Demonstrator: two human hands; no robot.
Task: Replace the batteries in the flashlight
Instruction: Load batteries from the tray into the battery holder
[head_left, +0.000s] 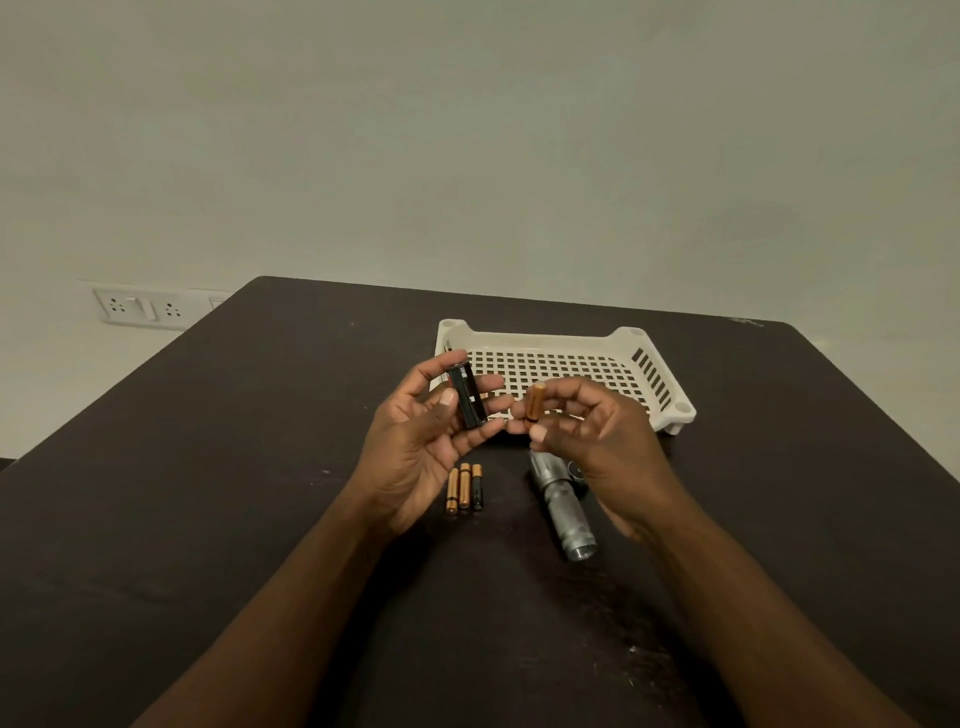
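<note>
- Nearest the camera: two bare forearms reaching out over a dark, matte tabletop (208, 519), faintly scuffed.
- Left hand (415, 441) curled around a black battery holder (466, 395), a glossy cylinder held upright between thumb and fingers.
- Right hand (587, 441) pinching a single battery (534, 402), copper-coloured, upright, close beside the holder but apart from it.
- Three batteries (464, 487) lying side by side on the tabletop below the left hand, copper and black, smooth and slim.
- Flashlight (561, 506) lying on its side under the right hand, silver ribbed metal; small dark cap (577, 473) just beside it.
- White plastic tray (660, 395) with a perforated floor behind the hands.
- Likely step: loading the battery into the holder. Best done by matching polarity marks, seating against the spring, pressing flat.
</note>
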